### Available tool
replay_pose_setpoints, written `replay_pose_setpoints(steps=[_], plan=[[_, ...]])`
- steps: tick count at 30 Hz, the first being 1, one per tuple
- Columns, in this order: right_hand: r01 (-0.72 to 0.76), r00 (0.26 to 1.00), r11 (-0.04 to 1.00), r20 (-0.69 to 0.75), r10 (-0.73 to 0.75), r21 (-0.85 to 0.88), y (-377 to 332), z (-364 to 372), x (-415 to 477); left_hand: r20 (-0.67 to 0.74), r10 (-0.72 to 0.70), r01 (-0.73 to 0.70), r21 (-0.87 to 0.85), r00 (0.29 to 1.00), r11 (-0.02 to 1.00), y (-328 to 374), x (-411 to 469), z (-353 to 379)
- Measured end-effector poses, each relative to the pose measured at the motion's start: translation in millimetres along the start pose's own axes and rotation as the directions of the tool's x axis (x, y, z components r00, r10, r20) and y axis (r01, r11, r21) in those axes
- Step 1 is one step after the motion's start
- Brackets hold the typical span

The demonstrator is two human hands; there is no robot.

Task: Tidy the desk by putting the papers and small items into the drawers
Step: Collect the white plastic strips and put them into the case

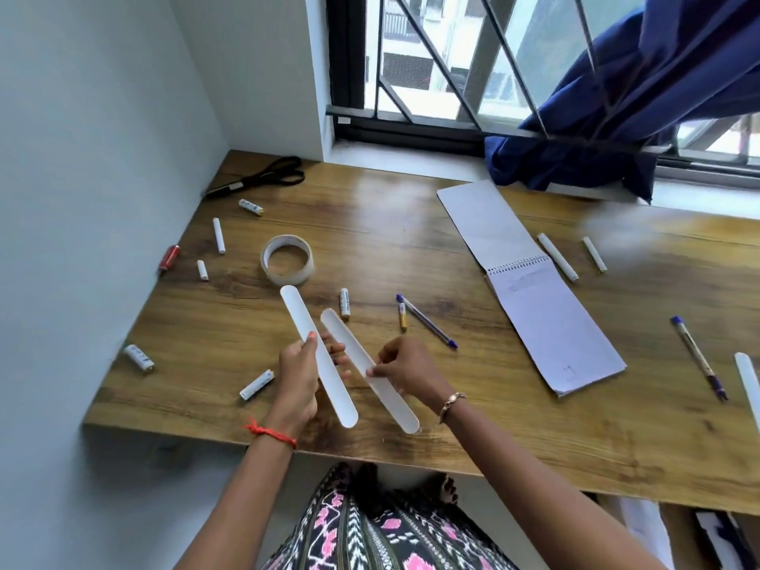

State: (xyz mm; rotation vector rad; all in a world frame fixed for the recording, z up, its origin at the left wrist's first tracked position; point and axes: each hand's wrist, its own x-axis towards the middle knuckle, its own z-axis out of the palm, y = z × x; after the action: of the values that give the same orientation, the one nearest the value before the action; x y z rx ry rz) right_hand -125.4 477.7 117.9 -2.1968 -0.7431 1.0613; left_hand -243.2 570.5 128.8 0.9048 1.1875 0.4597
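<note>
Over the near edge of the wooden desk (411, 224) I hold two long white flat strips with rounded ends. My left hand (298, 376) grips the left strip (312, 339) around its middle. The right strip (370, 372) is pinched at its middle by the thumb and fingers of my right hand (405, 370). Both strips slant from upper left to lower right, side by side and slightly apart. An open spiral notepad (547, 318) lies on the desk to the right.
Scattered on the desk: a tape roll (286, 260), black scissors (263, 176), several batteries and white chalk-like sticks, a blue pen (427, 321), another pen (699, 357) at right. A blue curtain (617, 117) hangs over the windowsill. Open drawers show below at lower right (678, 532).
</note>
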Motion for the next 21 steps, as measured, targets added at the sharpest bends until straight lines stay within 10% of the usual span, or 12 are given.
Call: replay_pose_setpoints(steps=[9,21], plan=[[0.031,0.999,0.877,-0.049,-0.008,0.479,-2,-54,-22,0.262,-0.086,0.084,0.017,0.961,0.996,3,-17,46],[0.043,0.922,0.972,-0.385,0.051,0.231,46,-102,-50,0.517,-0.217,0.090,0.260,0.828,0.962,-20,-28,142]])
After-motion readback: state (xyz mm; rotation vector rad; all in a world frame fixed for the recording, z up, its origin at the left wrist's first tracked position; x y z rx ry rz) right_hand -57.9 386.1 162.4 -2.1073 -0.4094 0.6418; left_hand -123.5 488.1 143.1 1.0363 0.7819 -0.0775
